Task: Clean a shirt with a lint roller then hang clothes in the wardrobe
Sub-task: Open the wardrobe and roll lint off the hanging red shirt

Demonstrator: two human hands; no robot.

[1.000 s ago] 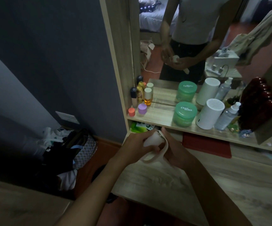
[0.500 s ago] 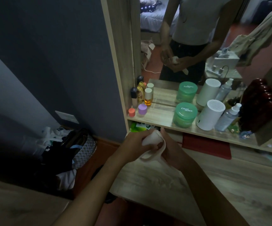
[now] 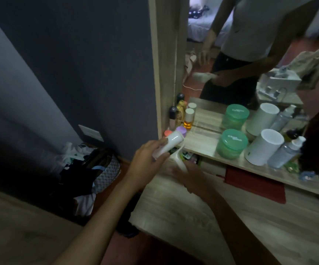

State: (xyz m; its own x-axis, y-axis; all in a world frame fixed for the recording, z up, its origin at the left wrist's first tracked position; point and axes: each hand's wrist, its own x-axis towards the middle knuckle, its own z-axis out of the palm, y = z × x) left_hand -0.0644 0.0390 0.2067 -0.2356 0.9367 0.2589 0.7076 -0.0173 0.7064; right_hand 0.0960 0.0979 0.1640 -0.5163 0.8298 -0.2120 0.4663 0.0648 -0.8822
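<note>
Lint roller (image 3: 169, 145) sits in front of the shelf's left end, above the desk edge, white and cylindrical, tilted with its far end raised toward the mirror. My left hand (image 3: 147, 161) grips its lower portion, fingers curled round the barrel. A pale strip (image 3: 179, 159) hangs from the roller's far end down to my right hand (image 3: 189, 175); I judge it to be either a cover or a used sheet being peeled, but motion blur prevents confirmation. The right hand is blurred; I cannot tell whether it pinches the strip or lies slack beneath it.

Assessment of the step: the roller is being prepared, and no shirt is under it yet. To do this well I would keep the left hand firm on the barrel so it does not spin, and draw the strip off along the roll's curve rather than straight out, so it comes away clean and leaves a fresh tacky face. Fingers should stay off that face.

Further right on the wooden shelf (image 3: 202, 140): small bottles (image 3: 188, 119) with no readable labels, then a green jar (image 3: 231, 143) with white lettering on the lid, too blurred to read with confidence. A white cylinder (image 3: 263, 147) and a spray bottle (image 3: 287, 153) show no legible writing.
</note>
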